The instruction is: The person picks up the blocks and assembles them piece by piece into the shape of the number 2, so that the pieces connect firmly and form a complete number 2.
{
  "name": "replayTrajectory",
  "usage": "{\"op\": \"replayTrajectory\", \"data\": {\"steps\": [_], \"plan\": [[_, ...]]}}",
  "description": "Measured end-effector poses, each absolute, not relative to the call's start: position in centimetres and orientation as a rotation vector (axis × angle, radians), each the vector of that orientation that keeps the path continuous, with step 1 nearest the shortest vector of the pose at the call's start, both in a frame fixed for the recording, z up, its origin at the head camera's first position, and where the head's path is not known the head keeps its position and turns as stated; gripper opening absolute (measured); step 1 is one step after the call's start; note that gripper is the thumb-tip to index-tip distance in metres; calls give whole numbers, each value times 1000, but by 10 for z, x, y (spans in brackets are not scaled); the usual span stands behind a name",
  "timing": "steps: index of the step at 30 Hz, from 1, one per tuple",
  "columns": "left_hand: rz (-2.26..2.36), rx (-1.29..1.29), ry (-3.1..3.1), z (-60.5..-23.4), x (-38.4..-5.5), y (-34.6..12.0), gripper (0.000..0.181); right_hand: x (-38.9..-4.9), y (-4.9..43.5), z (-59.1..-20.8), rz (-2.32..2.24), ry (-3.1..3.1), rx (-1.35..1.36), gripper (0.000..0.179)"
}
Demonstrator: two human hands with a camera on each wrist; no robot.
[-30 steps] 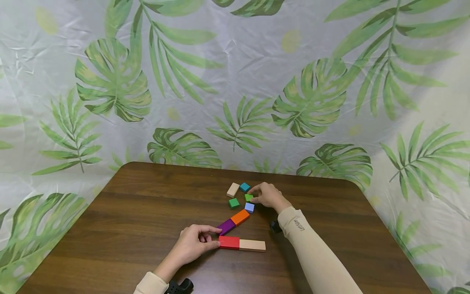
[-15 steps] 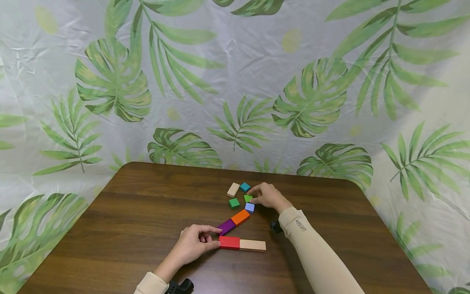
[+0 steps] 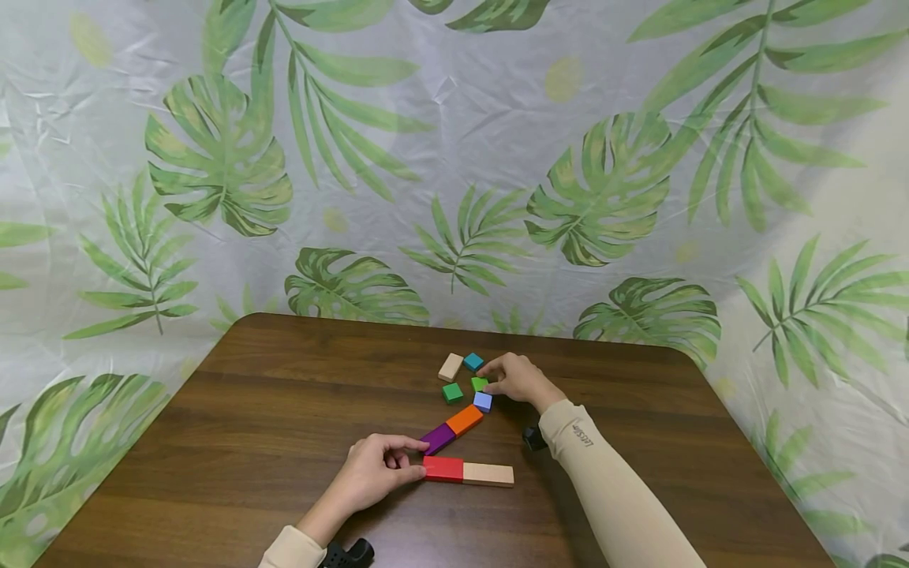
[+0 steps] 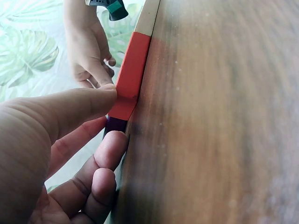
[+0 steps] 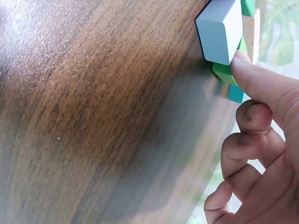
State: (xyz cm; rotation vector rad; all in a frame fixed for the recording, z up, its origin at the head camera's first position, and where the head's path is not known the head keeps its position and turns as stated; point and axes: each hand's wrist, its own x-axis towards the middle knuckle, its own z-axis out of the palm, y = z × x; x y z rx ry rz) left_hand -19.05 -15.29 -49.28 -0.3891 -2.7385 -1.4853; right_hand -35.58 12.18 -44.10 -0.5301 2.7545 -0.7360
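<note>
In the head view my left hand (image 3: 372, 473) lies at the left ends of two block rows. Its thumb touches the red block (image 3: 443, 468) and its index finger the purple block (image 3: 437, 439); the other fingers curl under. A pale wood block (image 3: 488, 474) continues the red one, and an orange block (image 3: 465, 420) adjoins the purple. Farther back, my right hand (image 3: 524, 380) pinches a small lime-green block (image 3: 479, 384) between thumb and index finger. Just nearer sits a light-blue block (image 3: 483, 401), whose side fills the top of the right wrist view (image 5: 219, 35).
Around the lime-green block stand a teal block (image 3: 473, 362), a darker green block (image 3: 452, 393) and another pale wood block (image 3: 450, 368). All lie on a dark brown wooden table (image 3: 298, 379). Behind it hangs a leaf-patterned cloth (image 3: 469, 158).
The lime-green block has slid very slightly nearer, toward the light-blue one, with my right fingertips. My left hand and the other blocks look unmoved.
</note>
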Motion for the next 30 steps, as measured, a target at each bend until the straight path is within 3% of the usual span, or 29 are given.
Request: {"op": "replayTrajectory", "data": {"steps": [30], "plan": [[-1475,-386,-2739,-492,-190,-152,27,-366,122,-436,-829,2894,-421,22]]}}
